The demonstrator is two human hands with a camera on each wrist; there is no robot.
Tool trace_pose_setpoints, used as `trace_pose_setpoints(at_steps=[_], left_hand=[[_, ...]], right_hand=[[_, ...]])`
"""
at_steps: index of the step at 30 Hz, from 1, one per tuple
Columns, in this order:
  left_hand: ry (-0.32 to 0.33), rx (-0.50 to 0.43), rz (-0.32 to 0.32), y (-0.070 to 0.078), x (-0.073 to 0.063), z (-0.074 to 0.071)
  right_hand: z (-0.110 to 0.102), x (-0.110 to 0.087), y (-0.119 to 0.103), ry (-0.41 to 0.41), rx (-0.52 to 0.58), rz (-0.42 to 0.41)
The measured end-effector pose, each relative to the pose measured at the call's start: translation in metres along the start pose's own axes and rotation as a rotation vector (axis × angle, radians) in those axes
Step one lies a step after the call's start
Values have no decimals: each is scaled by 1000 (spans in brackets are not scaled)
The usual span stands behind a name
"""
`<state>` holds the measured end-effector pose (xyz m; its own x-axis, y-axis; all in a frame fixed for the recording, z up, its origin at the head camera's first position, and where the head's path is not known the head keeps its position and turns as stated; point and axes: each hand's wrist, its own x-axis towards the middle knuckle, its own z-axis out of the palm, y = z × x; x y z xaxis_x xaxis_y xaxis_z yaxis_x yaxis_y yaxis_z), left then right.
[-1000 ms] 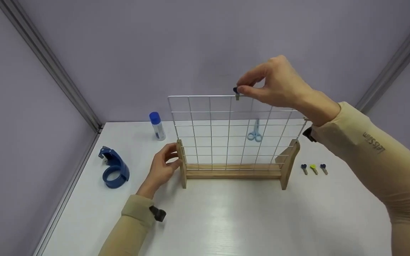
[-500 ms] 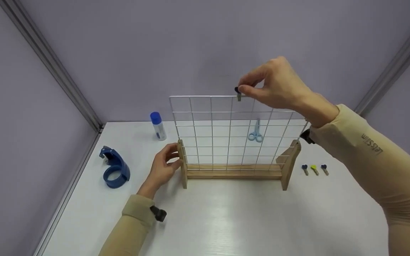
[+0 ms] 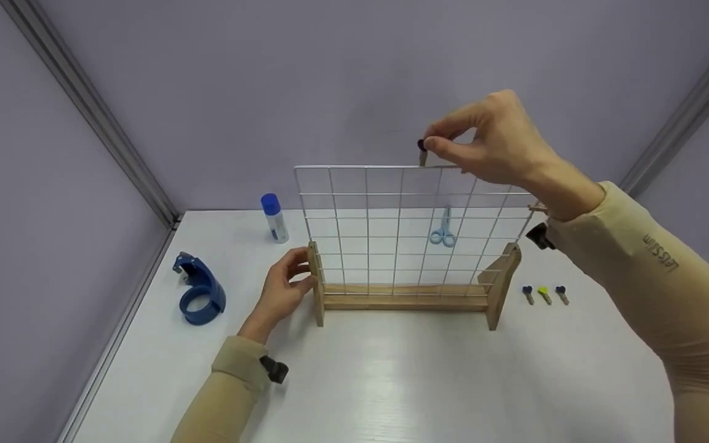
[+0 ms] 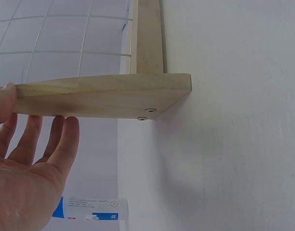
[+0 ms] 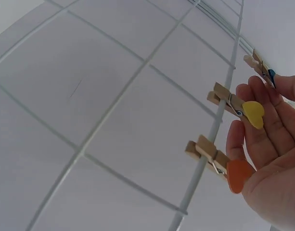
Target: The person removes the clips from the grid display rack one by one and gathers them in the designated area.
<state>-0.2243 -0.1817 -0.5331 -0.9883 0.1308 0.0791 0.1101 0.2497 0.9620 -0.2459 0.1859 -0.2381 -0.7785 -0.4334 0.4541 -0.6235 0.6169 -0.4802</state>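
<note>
In the head view a white wire grid (image 3: 379, 218) stands upright in a wooden base (image 3: 404, 301). My left hand (image 3: 280, 289) holds the base's left side board (image 4: 89, 96), thumb on one edge and fingertips against the other side. Above the grid's top wire, my right hand (image 3: 490, 144) pinches a wooden clothespin (image 5: 259, 65) by its dark blue heart end, between thumb and index finger. Its tip is just off the wire. Two more clothespins grip that wire below the palm: one with a yellow heart (image 5: 253, 114), one with an orange heart (image 5: 238, 175).
Three heart-topped clothespins lie in a row right of the stand, a yellow one (image 3: 544, 295) between two dark blue ones. Light blue scissors (image 3: 443, 235) lie behind the grid. A glue stick (image 3: 275, 218) stands back left, near a blue tape dispenser (image 3: 200, 292).
My right hand has moved up and to the right with the clothespin, which overlapped the top wire before and is now above it. The left hand keeps its place.
</note>
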Motion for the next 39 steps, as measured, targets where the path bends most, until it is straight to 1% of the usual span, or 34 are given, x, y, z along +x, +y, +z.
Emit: trace_pose_setpoints(at_steps=[4, 6, 11, 16, 22, 27, 32, 36, 39], left_hand=[[-3, 1, 0, 0, 1, 0], [-8, 3, -3, 0, 1, 0], [-13, 2, -2, 0, 2, -1], [-12, 2, 13, 1, 3, -1], [-6, 9, 13, 1, 3, -2], [5, 8, 21, 1, 2, -2], [1, 15, 6, 0, 1, -1], [-1, 18, -1, 0, 1, -1], [1, 15, 9, 0, 1, 0]], right_hand=[[-11, -5, 0, -14, 47, -18], [-17, -9, 0, -16, 56, -43], [-29, -20, 1, 7, 51, -79], [-39, -34, 6, 30, 44, -102], [-51, -54, 20, 71, 26, -85], [-64, -72, 38, 107, 57, -82], [-72, -99, 60, 199, 119, -1], [-75, -126, 79, 273, 135, 89], [-76, -146, 95, 313, 172, 179]])
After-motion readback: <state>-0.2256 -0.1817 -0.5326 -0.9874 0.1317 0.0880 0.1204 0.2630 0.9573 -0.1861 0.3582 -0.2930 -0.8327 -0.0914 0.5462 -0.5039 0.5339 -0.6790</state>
